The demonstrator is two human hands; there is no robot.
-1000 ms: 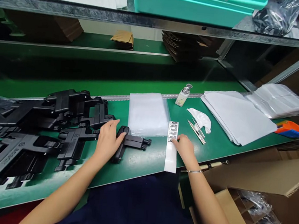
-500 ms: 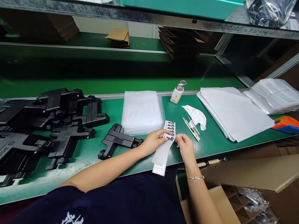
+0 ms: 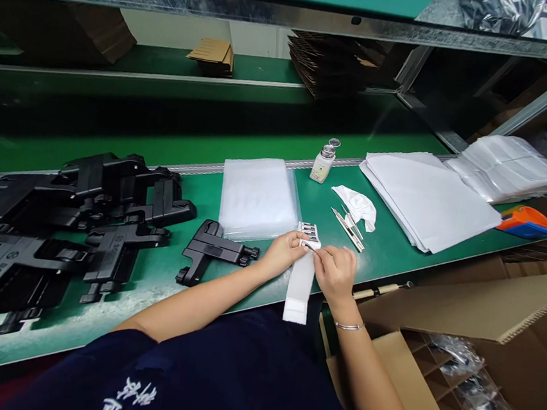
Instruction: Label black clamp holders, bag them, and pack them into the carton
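A white label strip (image 3: pixel 300 278) with several printed labels at its far end lies on the green table (image 3: pixel 385 254) and hangs over the near edge. My left hand (image 3: pixel 284 252) pinches the strip's left side near the printed labels. My right hand (image 3: pixel 335 272) is closed with its fingertips at a label on the strip's right side. A single black plastic part (image 3: pixel 211 250) lies on the table just left of my left hand, untouched.
Several black plastic parts (image 3: pixel 59 223) are piled at the left. A stack of clear bags (image 3: pixel 257 197), a small bottle (image 3: pixel 323 161), a white cloth (image 3: pixel 358 205), tweezers (image 3: pixel 347 228) and white sheets (image 3: pixel 424 197) lie behind. A cardboard box with dividers (image 3: pixel 455 377) stands at the lower right.
My left hand let go of the single black part and moved right onto the label strip. Both hands now pinch the strip, which has been drawn toward the table edge.
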